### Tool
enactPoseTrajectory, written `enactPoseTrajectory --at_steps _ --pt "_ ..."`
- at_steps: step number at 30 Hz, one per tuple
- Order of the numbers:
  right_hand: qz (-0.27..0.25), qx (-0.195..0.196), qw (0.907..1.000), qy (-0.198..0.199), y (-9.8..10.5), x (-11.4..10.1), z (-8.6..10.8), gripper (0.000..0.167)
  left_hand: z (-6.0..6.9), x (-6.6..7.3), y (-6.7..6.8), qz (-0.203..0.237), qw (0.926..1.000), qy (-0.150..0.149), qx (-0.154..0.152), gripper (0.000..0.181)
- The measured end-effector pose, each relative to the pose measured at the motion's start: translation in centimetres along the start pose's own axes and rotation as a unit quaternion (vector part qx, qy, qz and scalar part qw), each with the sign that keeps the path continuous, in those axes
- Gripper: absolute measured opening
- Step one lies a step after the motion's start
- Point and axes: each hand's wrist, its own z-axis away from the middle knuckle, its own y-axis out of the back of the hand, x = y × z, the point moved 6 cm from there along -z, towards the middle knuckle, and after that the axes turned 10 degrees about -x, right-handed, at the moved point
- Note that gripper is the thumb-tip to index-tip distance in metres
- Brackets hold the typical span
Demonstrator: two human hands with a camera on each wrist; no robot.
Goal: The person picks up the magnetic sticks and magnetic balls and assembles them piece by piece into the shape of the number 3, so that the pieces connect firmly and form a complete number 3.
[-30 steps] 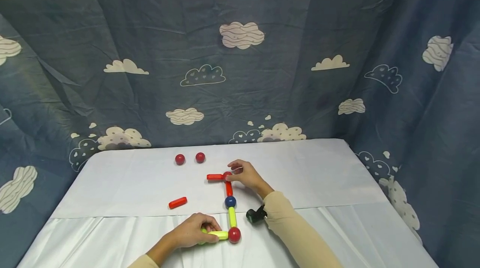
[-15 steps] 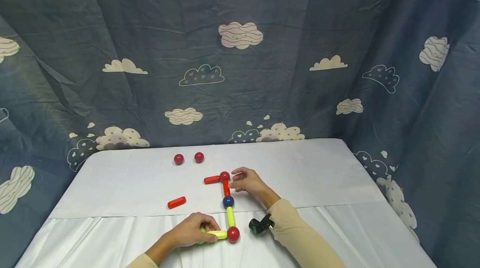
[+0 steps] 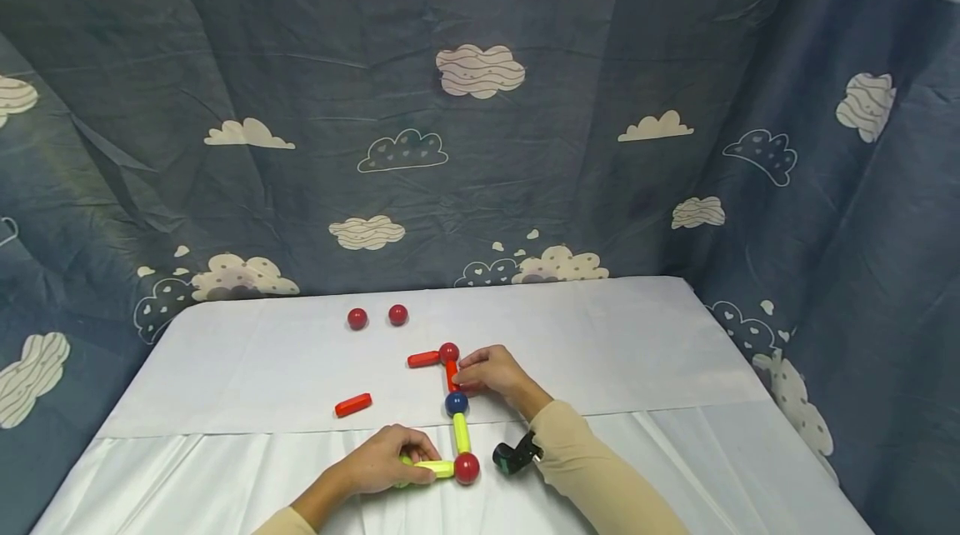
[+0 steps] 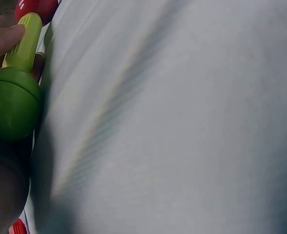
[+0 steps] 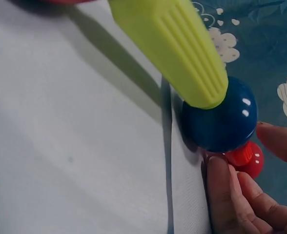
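Observation:
A chain of magnetic building rods and balls lies on the white cloth point(image 3: 637, 343). My left hand point(image 3: 386, 460) pinches its yellow-green rod point(image 4: 24, 46), between a green ball point(image 4: 14, 105) and a red ball point(image 3: 467, 468). A second yellow-green rod point(image 3: 461, 432) runs from that red ball to a blue ball point(image 3: 456, 403). Beyond it, a red rod point(image 3: 451, 373) leads to another red ball point(image 3: 448, 352), which bears a sideways red rod point(image 3: 423, 359). My right hand point(image 3: 491, 375) has thumb and fingers around the red rod past the blue ball; a gap shows beside the thumb.
A loose red rod point(image 3: 353, 405) lies left of the chain. Two loose red balls, one at left point(image 3: 357, 318) and one at right point(image 3: 398, 315), sit near the back. A dark blue curtain point(image 3: 300, 85) with clouds hangs behind the table.
My right hand has let go of the far red ball, drawn back and come down beside the red rod nearer me. The sideways rod has tilted slightly. My left hand keeps its place.

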Motion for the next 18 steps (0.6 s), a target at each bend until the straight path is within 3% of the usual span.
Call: enactPoseTrajectory --at_steps 10,18 --pt "0.041 0.019 0.9984 -0.035 -0.24 0.09 -0.61 0.021 0.01 -0.02 0.02 -0.002 1.0000 0.003 0.002 0.012" --pt "0.061 0.036 0.9967 -0.039 -0.37 -0.13 -0.97 0.022 0.02 -0.01 -0.02 0.000 1.0000 0.006 0.003 0.012"
